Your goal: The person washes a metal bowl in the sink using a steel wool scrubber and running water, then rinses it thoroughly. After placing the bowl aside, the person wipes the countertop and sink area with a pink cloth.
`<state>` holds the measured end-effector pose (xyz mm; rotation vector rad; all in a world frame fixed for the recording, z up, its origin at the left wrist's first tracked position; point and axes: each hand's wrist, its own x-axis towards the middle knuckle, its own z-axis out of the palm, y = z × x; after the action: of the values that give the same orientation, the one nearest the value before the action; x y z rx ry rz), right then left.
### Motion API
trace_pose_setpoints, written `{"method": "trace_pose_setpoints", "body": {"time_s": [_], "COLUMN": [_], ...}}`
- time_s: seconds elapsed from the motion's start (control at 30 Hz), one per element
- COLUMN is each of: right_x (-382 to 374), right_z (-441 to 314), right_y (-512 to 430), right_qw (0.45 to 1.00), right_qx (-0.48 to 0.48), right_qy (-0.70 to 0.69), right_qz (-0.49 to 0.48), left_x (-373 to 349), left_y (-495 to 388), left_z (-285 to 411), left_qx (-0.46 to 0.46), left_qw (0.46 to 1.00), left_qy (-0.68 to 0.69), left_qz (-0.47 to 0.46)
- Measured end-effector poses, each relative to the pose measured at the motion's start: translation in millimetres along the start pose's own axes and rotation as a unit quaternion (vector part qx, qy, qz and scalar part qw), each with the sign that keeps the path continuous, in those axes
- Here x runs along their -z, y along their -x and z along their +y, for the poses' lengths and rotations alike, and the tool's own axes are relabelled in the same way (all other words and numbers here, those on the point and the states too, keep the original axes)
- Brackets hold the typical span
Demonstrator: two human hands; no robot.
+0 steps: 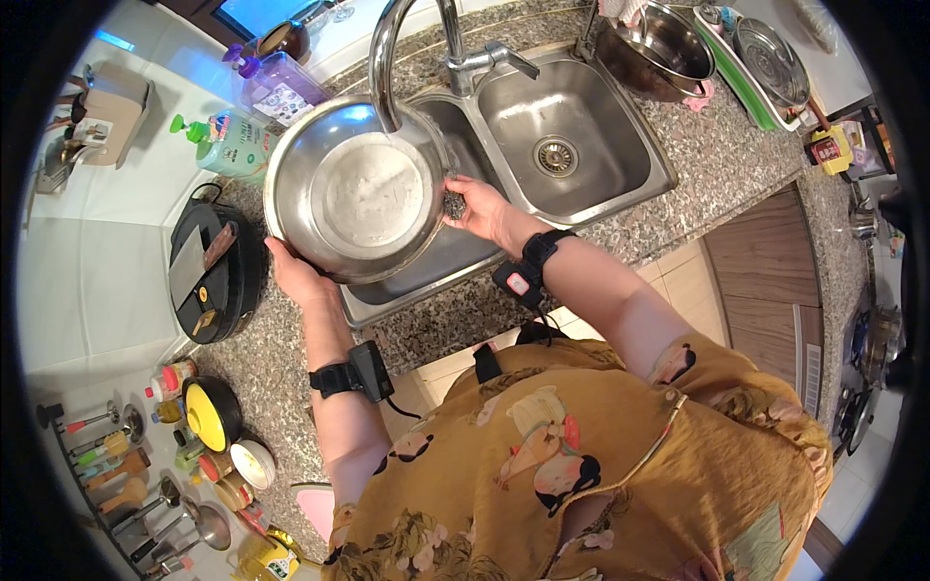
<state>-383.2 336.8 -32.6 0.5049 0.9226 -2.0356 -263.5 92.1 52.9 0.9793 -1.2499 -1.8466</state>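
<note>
A wide stainless steel basin is tilted over the left bowl of a double sink, under the curved chrome faucet. My left hand grips the basin's lower left rim. At its right rim is my right hand, with a dark steel wool scourer between its fingers and the basin. Whether the right fingers also grip the rim is hard to tell. A pale round patch, perhaps the basin's flat bottom, faces the camera. The sink's right bowl shows its drain strainer.
Soap pump bottles, one green and one purple, stand behind the basin. A cleaver lies on a black round board at left. A steel pot stands right of the sink. Bowls and jars line the left counter.
</note>
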Motion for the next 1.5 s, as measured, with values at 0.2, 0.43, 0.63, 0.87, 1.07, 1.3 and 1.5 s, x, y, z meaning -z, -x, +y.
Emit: {"method": "trace_pose_setpoints", "body": {"time_s": [0.2, 0.43, 0.63, 0.87, 1.07, 1.3, 1.5], "right_x": [-7, -6, 7, 29, -3, -79, -78], "right_z": [16, 20, 16, 7, -6, 10, 27], "right_y": [-4, -28, -39, -42, -43, -13, -11], "right_qw": [0.968, 0.859, 0.912, 0.799, 0.929, 0.969, 0.859], "right_qx": [0.067, 0.325, 0.253, 0.270, 0.250, 0.211, 0.359], "right_qy": [0.191, 0.312, 0.243, 0.437, 0.098, 0.126, 0.351], "right_qz": [0.146, 0.245, 0.214, 0.312, 0.256, -0.011, 0.100], "left_x": [-1, -7, -5, 11, 21, 0, -17], "left_y": [31, 53, 55, 40, 31, 26, 25], "left_z": [-13, -5, 5, 13, 10, -13, -18], "left_qx": [0.082, 0.103, 0.085, 0.033, -0.163, -0.294, -0.148], "left_qw": [0.995, 0.991, 0.994, 0.994, 0.974, 0.879, 0.982], "left_qy": [0.053, 0.073, 0.049, 0.052, -0.128, -0.364, -0.117], "left_qz": [0.032, 0.037, 0.058, 0.090, 0.089, 0.094, 0.023]}}
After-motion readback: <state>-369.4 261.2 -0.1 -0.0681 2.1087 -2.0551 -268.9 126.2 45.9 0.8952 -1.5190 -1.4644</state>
